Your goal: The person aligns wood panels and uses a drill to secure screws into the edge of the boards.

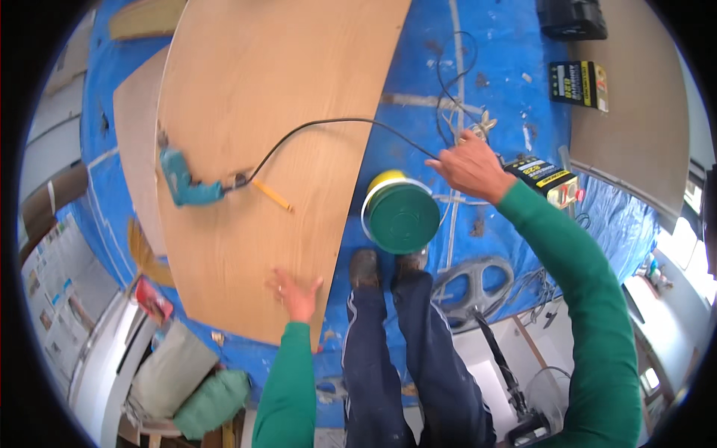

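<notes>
My left hand [297, 296] rests with spread fingers on the near part of a large light-wood panel [276, 82]. My right hand [472, 166] is closed around a black power cord [328, 120], which arches over the panel from a teal power drill [185, 181]. The drill lies on its side at the panel's left, its bit toward the left edge. A yellow pencil or marker [273, 195] lies next to the drill's handle. Just past my right hand is a pale bundle of cord or plugs [484, 124], partly hidden by it.
A bucket with a green lid [404, 218] stands by my feet. Blue sheeting [508, 45] covers the floor. To the right are a black and yellow can [544, 179], another can [579, 84], a black case [572, 19] and a grey vacuum or sander head [473, 290]. Rolled cloths [175, 366] lie lower left.
</notes>
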Demonstrator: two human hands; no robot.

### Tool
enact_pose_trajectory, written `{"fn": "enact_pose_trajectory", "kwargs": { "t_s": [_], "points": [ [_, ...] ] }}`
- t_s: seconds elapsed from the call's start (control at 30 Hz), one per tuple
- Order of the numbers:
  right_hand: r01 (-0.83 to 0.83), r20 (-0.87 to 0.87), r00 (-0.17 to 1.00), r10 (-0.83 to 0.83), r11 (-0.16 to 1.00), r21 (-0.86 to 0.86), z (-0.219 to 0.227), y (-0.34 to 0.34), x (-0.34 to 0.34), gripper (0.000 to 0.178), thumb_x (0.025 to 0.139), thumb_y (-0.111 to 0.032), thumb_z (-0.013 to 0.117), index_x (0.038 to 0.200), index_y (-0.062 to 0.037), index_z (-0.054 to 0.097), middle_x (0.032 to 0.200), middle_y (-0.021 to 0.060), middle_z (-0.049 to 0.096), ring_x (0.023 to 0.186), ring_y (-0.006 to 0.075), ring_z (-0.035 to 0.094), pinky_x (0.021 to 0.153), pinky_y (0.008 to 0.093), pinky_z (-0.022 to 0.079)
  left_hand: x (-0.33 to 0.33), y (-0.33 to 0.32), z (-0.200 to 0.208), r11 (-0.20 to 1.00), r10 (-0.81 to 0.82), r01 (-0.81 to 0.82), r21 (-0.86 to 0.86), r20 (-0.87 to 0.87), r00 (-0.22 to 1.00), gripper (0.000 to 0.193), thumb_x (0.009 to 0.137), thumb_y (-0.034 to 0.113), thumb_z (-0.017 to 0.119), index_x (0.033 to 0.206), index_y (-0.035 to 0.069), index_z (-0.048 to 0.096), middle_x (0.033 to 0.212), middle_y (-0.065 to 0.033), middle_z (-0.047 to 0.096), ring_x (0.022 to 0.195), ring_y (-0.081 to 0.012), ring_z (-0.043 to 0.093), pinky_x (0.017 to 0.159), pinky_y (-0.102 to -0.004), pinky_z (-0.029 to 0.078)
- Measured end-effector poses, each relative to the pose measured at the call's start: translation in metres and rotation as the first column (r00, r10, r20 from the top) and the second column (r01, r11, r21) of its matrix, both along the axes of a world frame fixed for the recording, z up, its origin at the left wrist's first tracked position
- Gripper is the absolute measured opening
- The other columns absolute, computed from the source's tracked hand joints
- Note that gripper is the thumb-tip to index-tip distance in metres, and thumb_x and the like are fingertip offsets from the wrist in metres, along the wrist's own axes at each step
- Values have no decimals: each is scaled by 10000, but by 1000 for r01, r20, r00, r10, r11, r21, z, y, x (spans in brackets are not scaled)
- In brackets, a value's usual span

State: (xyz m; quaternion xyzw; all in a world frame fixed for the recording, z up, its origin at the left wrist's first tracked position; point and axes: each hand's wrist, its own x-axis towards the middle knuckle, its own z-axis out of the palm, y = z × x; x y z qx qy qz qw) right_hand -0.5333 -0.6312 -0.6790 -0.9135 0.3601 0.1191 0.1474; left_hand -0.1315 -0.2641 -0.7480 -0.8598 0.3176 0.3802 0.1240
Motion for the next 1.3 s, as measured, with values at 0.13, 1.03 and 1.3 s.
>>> {"fn": "enact_pose_trajectory", "kwargs": {
  "t_s": [0.13,1.03,1.3],
  "points": [
    [219,60,971,-230,965,147,60,73,24,332,1059,-328,645,854,-68,632,736,159,696,656,384,637,842,515,502,12,6,4,987,-130,131,92,-14,991,1453,765,642,890,1722,18,-8,1697,-465,-69,1602,-613,-28,1267,-707,172],
    [177,-302,952,-42,883,435,299,306,35,502,937,-376,728,1238,21,660,1065,307,756,1032,502,726,905,585,586,-91,651,560,711,685,-413,569,-430,588,381,1041,365,599,1169,46,762,1156,-253,756,1068,-434,719,932,-568,547],
    [151,-403,914,49,880,450,368,396,98,486,944,-388,726,1253,-12,716,1121,309,755,1078,493,725,969,560,578,-14,676,468,755,654,-533,382,-495,572,341,1025,326,629,1144,29,749,1093,-215,774,979,-375,745,856,-538,566]
  ]
}}
